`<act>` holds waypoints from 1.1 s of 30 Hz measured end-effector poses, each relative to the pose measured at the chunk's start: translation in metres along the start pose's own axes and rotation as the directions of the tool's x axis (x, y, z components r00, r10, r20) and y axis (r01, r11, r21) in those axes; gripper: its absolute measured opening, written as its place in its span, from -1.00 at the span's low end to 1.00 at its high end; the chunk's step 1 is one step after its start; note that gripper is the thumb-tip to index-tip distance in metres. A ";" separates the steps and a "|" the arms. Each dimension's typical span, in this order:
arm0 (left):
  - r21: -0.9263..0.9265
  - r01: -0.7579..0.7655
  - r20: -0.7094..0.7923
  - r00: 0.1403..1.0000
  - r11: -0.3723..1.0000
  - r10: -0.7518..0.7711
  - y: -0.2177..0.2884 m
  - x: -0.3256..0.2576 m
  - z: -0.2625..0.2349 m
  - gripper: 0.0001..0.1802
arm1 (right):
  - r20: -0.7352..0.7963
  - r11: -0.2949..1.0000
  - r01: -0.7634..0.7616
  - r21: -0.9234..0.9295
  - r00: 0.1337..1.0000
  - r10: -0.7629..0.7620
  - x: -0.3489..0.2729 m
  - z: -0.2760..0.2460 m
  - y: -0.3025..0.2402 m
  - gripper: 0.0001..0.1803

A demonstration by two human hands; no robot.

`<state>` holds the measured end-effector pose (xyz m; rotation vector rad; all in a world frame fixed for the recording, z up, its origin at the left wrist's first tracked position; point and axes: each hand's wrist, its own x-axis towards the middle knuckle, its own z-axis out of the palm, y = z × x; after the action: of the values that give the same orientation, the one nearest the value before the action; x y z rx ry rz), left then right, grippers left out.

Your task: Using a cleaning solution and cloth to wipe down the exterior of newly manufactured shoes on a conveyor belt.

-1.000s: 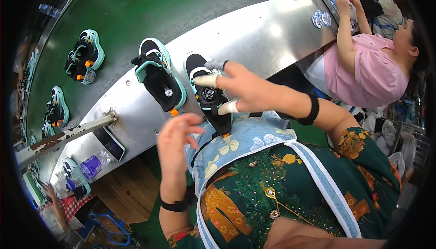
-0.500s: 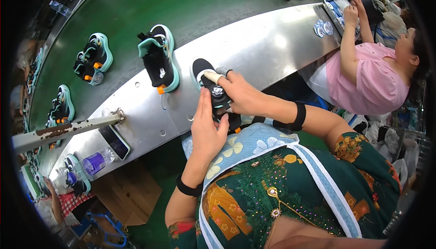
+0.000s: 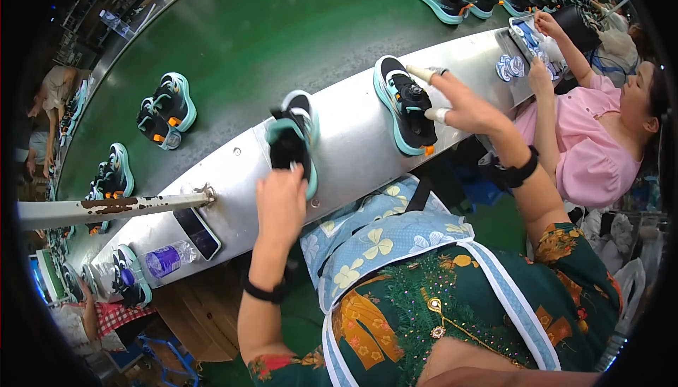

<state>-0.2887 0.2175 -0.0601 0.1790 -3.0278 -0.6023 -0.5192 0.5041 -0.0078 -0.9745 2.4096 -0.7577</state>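
— On the steel ledge point(image 3: 353, 154) before you, what does your left hand point(image 3: 281, 200) have?
— Your fingers are wrapped round the heel of a black-and-teal shoe point(image 3: 293, 140) (sole tilted up).
— And your right hand point(image 3: 462, 104)?
— It rests half-open, taped fingers touching the second shoe point(image 3: 406, 104), which lies flat on the ledge, well apart from the first.

I see a black band on my left hand's point(image 3: 280, 200) wrist and another on my right hand's point(image 3: 472, 108). Two right fingers carry pale wraps. My green patterned dress sits under a blue floral apron.
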 end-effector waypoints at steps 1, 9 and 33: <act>-0.033 -0.003 0.082 0.997 0.999 0.006 0.014 -0.019 -0.008 -0.65 | -0.039 0.999 0.049 0.022 0.998 -0.048 -0.004 -0.008 -0.006 -0.23; -0.592 0.349 -0.084 0.870 0.726 -0.487 0.044 -0.033 -0.014 -0.80 | 0.413 0.905 0.209 0.370 0.836 -0.362 0.046 0.059 -0.079 -0.26; -0.862 0.466 0.271 0.755 0.199 -0.597 0.063 -0.036 -0.010 -0.63 | 0.491 0.865 0.493 0.095 0.733 -0.472 0.032 0.090 -0.081 -0.36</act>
<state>-0.2584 0.2763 -0.0277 1.1645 -1.9285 -2.0645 -0.4492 0.4032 -0.0308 -1.6276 1.7326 -0.5226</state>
